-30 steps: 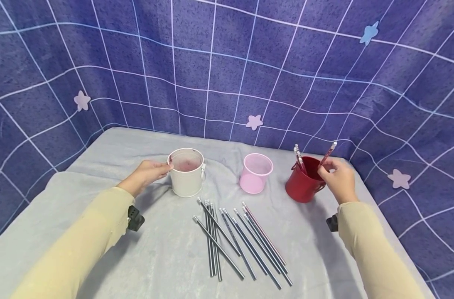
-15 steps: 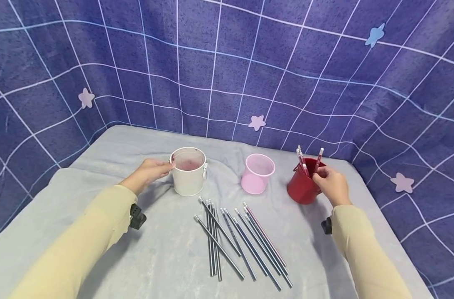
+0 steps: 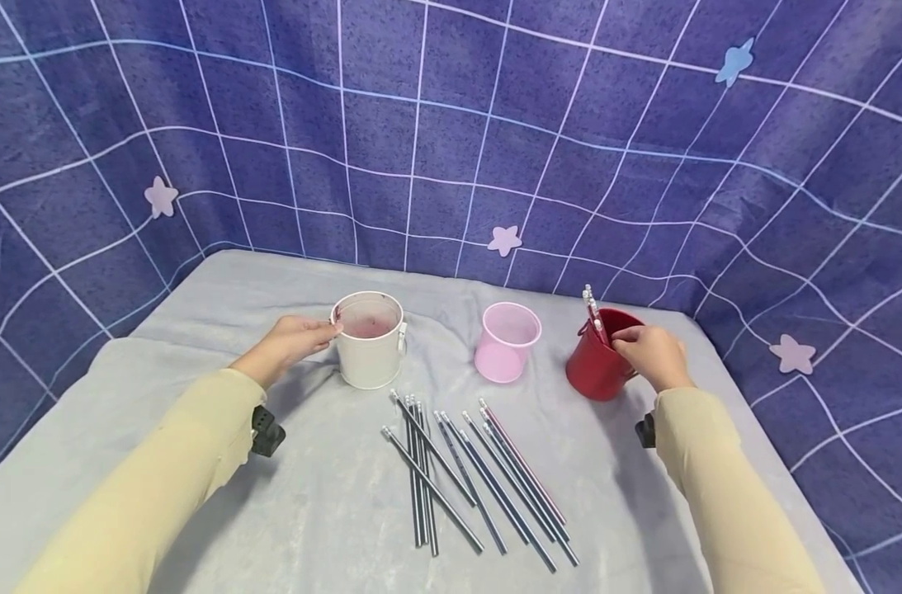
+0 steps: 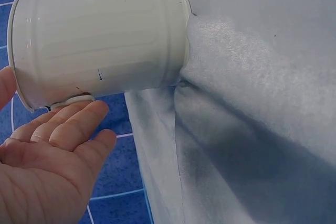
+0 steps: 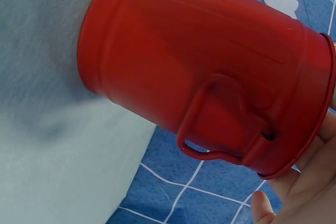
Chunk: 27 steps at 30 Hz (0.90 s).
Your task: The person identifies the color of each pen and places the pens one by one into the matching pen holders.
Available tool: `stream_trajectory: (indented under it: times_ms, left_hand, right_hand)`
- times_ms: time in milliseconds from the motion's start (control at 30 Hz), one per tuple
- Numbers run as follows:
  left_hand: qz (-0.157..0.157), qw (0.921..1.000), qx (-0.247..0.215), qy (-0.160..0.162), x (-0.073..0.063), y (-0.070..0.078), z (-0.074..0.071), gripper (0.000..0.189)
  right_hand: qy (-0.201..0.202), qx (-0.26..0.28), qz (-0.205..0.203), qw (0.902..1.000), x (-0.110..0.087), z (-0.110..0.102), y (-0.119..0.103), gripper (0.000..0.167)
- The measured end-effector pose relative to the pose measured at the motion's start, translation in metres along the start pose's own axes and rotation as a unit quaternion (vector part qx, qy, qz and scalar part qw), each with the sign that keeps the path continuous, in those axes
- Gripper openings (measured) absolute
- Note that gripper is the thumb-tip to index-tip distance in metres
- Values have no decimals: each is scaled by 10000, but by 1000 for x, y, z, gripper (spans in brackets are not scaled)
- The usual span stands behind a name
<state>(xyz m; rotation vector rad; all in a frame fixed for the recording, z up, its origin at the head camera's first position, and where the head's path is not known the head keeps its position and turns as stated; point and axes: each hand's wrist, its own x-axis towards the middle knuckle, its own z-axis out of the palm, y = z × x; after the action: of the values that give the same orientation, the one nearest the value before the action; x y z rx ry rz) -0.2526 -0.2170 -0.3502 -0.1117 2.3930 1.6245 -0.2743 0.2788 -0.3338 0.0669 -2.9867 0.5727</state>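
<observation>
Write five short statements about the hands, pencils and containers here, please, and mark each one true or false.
1. The pink cup stands between the white bucket and the red bucket. True.
2. The left hand touches the white bucket. True.
3. The right hand is at the pink cup. False: it is at the red bucket's mouth.
4. Some loose pencils lie on the gray cloth. True.
5. No pencils show in the red bucket. False: white-tipped pencils stick up from it.

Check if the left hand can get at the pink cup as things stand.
Probably yes, but not straight across: the left hand touches the white bucket, which stands between it and the pink cup. A path around the front, above the pencils, looks free.
</observation>
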Motion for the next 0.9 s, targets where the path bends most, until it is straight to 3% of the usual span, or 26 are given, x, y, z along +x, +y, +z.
stream_trajectory:
  times_ms: [500, 700, 900]
  left_hand:
    - [27, 10000, 19, -34, -2, 0, 0, 57]
    - [47, 10000, -6, -57, -2, 0, 1, 55]
    - [50, 10000, 20, -72, -2, 1, 1, 56]
  right_hand:
    - [200, 330, -134, 9992, -6, -10, -4, 30]
    - [135, 87, -471, 9988, -11, -17, -11, 27]
    - [-206, -426, -916, 9947, -20, -23, -23, 19]
